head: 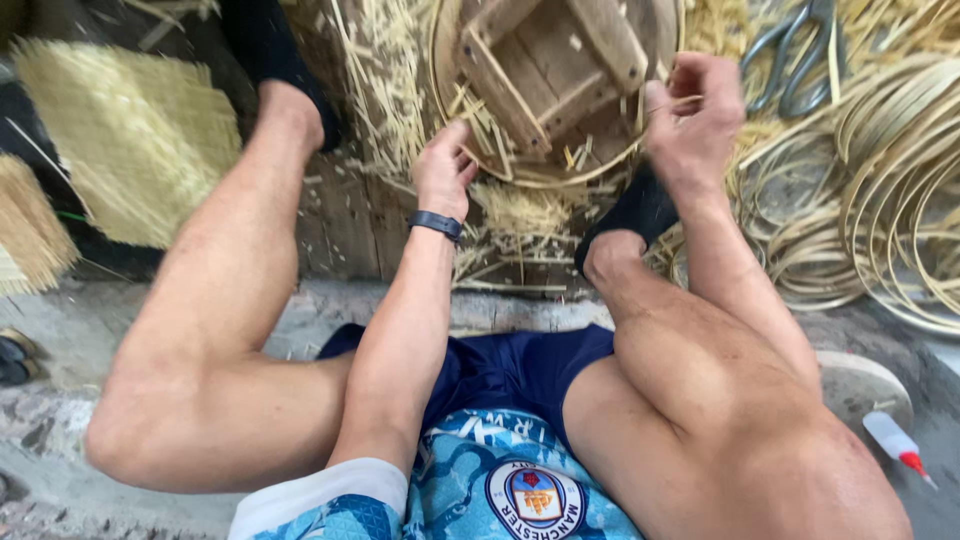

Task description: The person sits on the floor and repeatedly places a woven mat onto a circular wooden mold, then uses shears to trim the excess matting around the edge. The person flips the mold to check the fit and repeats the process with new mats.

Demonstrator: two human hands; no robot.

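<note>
A round bamboo hoop (520, 178) rings a wooden frame mould (560, 70) on the floor between my feet. My left hand (445, 165), with a dark band on its wrist, grips the hoop's near left rim, fingers curled among pale straw strips. My right hand (690, 110) pinches a thin bamboo strip at the hoop's right rim, fingers closed on it. Loose straw (520, 215) lies under the hoop.
Woven straw mats (130, 130) lie at the left. Coiled bamboo strips (880, 200) pile at the right, with scissors (800, 60) above them. A small white glue bottle with a red tip (895, 445) lies by a round stool edge (860, 385). My knees flank the work.
</note>
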